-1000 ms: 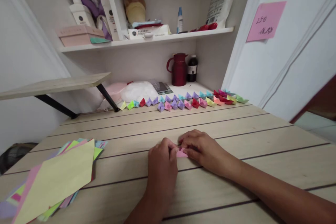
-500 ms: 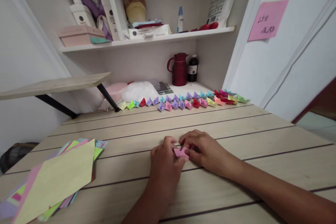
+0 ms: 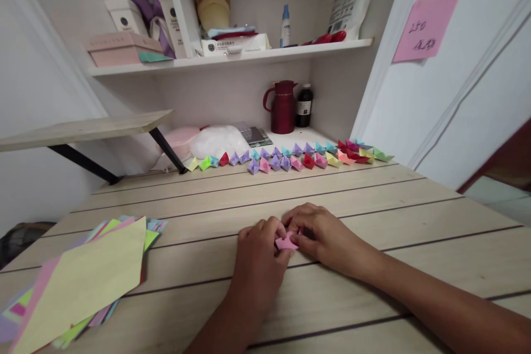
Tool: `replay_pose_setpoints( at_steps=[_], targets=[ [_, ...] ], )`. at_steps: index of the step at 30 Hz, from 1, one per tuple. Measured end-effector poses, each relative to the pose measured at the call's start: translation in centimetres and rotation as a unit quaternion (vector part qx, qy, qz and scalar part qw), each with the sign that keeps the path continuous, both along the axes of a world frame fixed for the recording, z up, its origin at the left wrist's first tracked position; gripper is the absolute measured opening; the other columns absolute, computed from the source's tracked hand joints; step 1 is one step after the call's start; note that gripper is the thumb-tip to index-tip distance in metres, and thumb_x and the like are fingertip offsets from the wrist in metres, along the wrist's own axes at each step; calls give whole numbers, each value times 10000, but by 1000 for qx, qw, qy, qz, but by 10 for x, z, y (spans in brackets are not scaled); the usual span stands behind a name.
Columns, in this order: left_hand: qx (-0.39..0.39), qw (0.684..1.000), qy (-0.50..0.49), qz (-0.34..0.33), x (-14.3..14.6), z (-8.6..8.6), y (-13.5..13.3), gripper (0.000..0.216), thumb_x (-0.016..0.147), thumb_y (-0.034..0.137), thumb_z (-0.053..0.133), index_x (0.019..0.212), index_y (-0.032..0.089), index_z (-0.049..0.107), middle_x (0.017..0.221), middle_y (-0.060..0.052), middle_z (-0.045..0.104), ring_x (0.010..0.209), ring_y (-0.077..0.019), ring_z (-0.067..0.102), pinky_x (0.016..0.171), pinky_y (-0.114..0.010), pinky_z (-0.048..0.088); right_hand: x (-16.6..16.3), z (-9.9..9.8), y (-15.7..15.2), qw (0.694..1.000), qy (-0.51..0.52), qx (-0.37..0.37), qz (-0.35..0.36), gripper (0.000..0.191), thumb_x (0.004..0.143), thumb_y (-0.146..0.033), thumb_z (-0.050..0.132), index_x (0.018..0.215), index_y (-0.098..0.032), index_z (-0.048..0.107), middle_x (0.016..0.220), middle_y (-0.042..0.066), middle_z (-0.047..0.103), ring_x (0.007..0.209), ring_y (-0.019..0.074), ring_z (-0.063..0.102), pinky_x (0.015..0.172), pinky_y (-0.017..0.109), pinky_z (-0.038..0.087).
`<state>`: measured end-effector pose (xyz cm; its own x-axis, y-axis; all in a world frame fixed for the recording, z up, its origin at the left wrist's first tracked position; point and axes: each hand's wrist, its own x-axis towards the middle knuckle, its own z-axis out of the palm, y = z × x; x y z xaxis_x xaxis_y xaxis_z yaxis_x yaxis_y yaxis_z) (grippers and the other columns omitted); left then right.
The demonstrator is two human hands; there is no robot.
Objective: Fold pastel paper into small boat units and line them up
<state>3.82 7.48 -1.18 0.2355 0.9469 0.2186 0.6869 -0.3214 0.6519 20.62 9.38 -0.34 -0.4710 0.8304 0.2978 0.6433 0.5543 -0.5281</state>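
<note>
Between my two hands is a small folded pink paper boat [image 3: 286, 242], just above the wooden table [image 3: 182, 265]. My left hand [image 3: 262, 246] pinches its left end between thumb and fingers. On the other end, my right hand [image 3: 312, 232] is closed with thumb and curled fingers; those fingertips partly cover the boat. Rows of folded paper boats [image 3: 285, 163] in purple, pink, red, yellow, green and blue line the far edge of the table. To the left lies a stack of coloured paper sheets [image 3: 89, 276], a pale yellow one on top.
A raised wooden stand [image 3: 83, 131] on black legs is at the left. Behind the boats are a white plastic bag [image 3: 219, 142], a dark red jug [image 3: 284, 108] and a dark bottle [image 3: 304, 106]. A pink note [image 3: 426, 29] hangs on the right.
The fingers of my left hand have moved further over the pink paper boat, closer to my right hand. The view has shifted slightly.
</note>
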Motion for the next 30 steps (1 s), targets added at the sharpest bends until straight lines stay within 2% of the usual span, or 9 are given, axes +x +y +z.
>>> replay_pose_setpoints(
  at_steps=[3, 7, 10, 15, 21, 30],
  targets=[
    [-15, 999, -49, 6, 1, -1, 2, 96, 700, 146, 625, 705, 218, 561, 741, 27, 643, 688, -148, 559, 715, -292, 386, -1, 1, 0, 1000, 5, -5, 1, 86, 780, -137, 620, 736, -207, 646, 957, 22, 709, 917, 196, 605, 830, 332, 440],
    [-47, 988, -138, 41, 3, -3, 4, 115, 706, 131, 595, 633, 204, 545, 660, 30, 612, 605, -123, 535, 599, -238, 387, -1, 1, -1, 1000, 13, -15, -3, 117, 780, -126, 607, 693, -203, 623, 971, 17, 709, 914, 188, 605, 823, 329, 443],
    [-44, 985, -157, 59, 3, -5, 5, 130, 695, 126, 590, 607, 203, 532, 611, 41, 583, 565, -114, 511, 558, -226, 372, 0, 1, 0, 1000, 11, -13, -2, 113, 778, -119, 600, 703, -202, 620, 982, 16, 707, 922, 187, 603, 835, 334, 440],
    [-37, 992, -119, 18, 3, -4, 2, 104, 685, 134, 612, 697, 215, 548, 678, 40, 590, 626, -130, 526, 633, -251, 392, 1, 2, 0, 1000, 5, -14, 2, 116, 778, -118, 594, 698, -199, 617, 969, 28, 707, 923, 200, 604, 838, 345, 445],
    [-5, 999, -35, -8, 3, 2, -3, 232, 638, 72, 629, 787, 243, 582, 885, 14, 619, 806, -180, 551, 792, -331, 379, 0, 3, 0, 1000, 12, -5, 5, 127, 772, -104, 586, 696, -203, 612, 950, 36, 709, 904, 206, 606, 837, 357, 447],
    [17, 999, 24, -36, 0, 2, -2, 136, 707, 123, 607, 755, 248, 628, 821, 7, 584, 780, -179, 546, 778, -333, 369, 1, 2, 0, 1000, 10, -9, 3, 122, 781, -130, 595, 683, -199, 616, 933, 26, 707, 889, 195, 602, 826, 341, 442]
  ],
)
